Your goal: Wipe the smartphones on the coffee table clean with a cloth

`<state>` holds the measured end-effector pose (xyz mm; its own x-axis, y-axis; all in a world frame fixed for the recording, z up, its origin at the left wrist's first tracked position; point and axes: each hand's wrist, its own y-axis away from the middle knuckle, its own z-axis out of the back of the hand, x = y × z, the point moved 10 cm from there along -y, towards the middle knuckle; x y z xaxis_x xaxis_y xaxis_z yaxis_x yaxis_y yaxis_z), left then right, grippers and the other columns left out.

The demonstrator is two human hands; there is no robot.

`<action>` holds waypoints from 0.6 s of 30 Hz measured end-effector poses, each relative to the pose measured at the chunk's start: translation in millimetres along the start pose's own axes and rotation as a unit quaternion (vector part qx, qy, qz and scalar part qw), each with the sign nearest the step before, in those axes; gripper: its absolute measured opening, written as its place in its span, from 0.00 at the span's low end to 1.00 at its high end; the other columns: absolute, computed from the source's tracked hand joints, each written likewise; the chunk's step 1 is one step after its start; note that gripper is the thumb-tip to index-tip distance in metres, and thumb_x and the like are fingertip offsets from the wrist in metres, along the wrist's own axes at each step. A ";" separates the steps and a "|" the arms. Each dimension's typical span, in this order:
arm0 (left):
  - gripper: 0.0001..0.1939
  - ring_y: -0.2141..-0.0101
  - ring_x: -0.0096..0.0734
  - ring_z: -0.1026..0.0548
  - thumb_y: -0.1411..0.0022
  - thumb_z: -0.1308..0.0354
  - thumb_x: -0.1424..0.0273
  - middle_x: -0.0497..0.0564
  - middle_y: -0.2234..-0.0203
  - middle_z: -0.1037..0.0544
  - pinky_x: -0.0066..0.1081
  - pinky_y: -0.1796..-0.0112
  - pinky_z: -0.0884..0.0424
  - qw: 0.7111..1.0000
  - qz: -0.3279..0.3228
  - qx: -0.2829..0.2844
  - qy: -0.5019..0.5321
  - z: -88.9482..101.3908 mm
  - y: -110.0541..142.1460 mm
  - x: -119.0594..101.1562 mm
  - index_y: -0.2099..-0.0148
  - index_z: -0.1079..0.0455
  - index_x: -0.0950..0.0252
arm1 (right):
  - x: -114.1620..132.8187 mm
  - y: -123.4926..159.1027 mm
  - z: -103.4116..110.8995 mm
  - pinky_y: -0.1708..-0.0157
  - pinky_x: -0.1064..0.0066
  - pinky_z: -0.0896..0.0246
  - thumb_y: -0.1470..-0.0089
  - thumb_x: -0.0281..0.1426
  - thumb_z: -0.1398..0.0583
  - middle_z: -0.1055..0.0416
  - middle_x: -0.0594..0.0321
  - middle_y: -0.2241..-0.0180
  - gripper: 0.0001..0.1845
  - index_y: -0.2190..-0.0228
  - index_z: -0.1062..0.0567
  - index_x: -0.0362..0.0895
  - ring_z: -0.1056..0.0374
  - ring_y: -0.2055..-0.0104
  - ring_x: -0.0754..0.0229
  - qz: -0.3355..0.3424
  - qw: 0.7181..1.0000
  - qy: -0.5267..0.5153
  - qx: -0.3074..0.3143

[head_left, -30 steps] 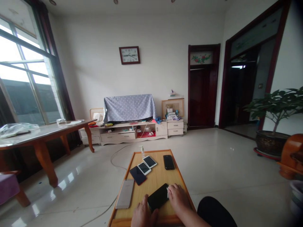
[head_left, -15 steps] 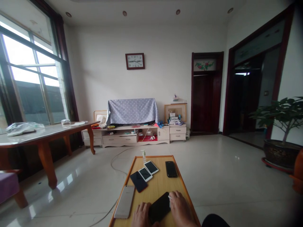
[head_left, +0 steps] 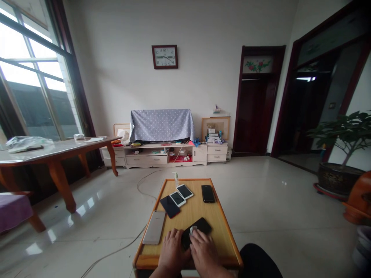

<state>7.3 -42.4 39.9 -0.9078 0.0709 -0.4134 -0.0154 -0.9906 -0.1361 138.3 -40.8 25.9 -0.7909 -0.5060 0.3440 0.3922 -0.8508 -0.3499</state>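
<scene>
The person's left hand and right hand sit close together near the front edge of the worktop, a low pale-wood table with an orange-brown rim. Partly under them, a slim black smartphone lies at a slant, its left end beneath the left hand. The right fingers are bunched together on a small white scrap of cloth or tissue against the phone's glass (how hard they pinch it is not clear). The left fingers lie over the phone's end, and I cannot tell whether they grip it.

Toward the back edge, a dark phone with a red rim and two white smartphones lie in a tight staggered row. A black smartphone sits apart near the back right corner, and a slim clear pump bottle stands upright at the back edge. A long silver phone lies by the left edge.

The main risk is a slip: the slanted phone is near the front edge, so a hard push could send it over the rim onto the glossy tiled floor. A careless reach could also knock the narrow bottle over or shove the close-set phones into one another, scuffing their screens.
</scene>
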 end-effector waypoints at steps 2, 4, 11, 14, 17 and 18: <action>0.30 0.46 0.44 0.32 0.44 0.43 0.53 0.55 0.49 0.26 0.37 0.43 0.41 1.000 0.001 0.001 -0.007 -1.2 -0.2 1.4 0.42 0.30 0.60 | -8.2 0.7 4.2 0.38 0.52 0.47 0.33 0.35 0.50 0.35 0.60 0.36 0.23 0.40 0.28 0.54 0.43 0.32 0.47 -0.013 1.000 0.000 0.014; 0.31 0.46 0.44 0.32 0.46 0.42 0.55 0.54 0.48 0.26 0.37 0.43 0.42 1.000 0.004 0.005 -0.019 -2.3 -0.3 2.2 0.41 0.30 0.60 | -26.1 -2.8 12.6 0.36 0.50 0.50 0.32 0.37 0.51 0.35 0.61 0.35 0.23 0.40 0.28 0.54 0.45 0.31 0.47 -0.045 0.999 0.013 0.018; 0.28 0.46 0.42 0.32 0.47 0.41 0.57 0.53 0.48 0.26 0.34 0.43 0.41 1.000 0.001 0.004 -0.029 -6.4 -1.7 1.7 0.44 0.29 0.59 | -33.3 -12.0 15.2 0.30 0.46 0.64 0.30 0.43 0.58 0.39 0.51 0.34 0.31 0.39 0.29 0.44 0.45 0.31 0.46 -0.101 0.993 0.041 0.041; 0.26 0.47 0.39 0.31 0.44 0.45 0.63 0.52 0.49 0.25 0.33 0.44 0.40 0.999 -0.001 0.003 -0.033 -12.6 -4.1 7.3 0.42 0.30 0.58 | 0.9 -8.2 -0.6 0.30 0.46 0.60 0.30 0.45 0.58 0.38 0.56 0.34 0.30 0.39 0.30 0.49 0.46 0.30 0.44 -0.046 0.996 -0.007 0.071; 0.29 0.47 0.38 0.32 0.45 0.46 0.66 0.52 0.48 0.25 0.32 0.44 0.40 0.999 0.001 0.007 -0.038 -17.2 -6.1 12.7 0.40 0.32 0.58 | 14.4 -4.2 -3.7 0.31 0.38 0.65 0.30 0.46 0.58 0.37 0.62 0.35 0.28 0.38 0.31 0.56 0.47 0.30 0.44 -0.014 0.996 -0.031 0.088; 0.29 0.46 0.39 0.32 0.45 0.45 0.64 0.52 0.48 0.25 0.33 0.44 0.40 0.999 0.001 0.007 -0.037 -17.2 -6.2 13.0 0.39 0.32 0.59 | 10.6 -4.1 -1.1 0.31 0.35 0.68 0.30 0.46 0.59 0.37 0.63 0.35 0.28 0.38 0.31 0.57 0.47 0.30 0.44 -0.017 0.996 -0.028 0.087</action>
<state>2.7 -33.4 19.9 -0.9363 0.0614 -0.3458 -0.0199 -0.9923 -0.1221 127.8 -42.6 30.0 -0.7799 -0.4787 0.4033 0.4439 -0.8772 -0.1828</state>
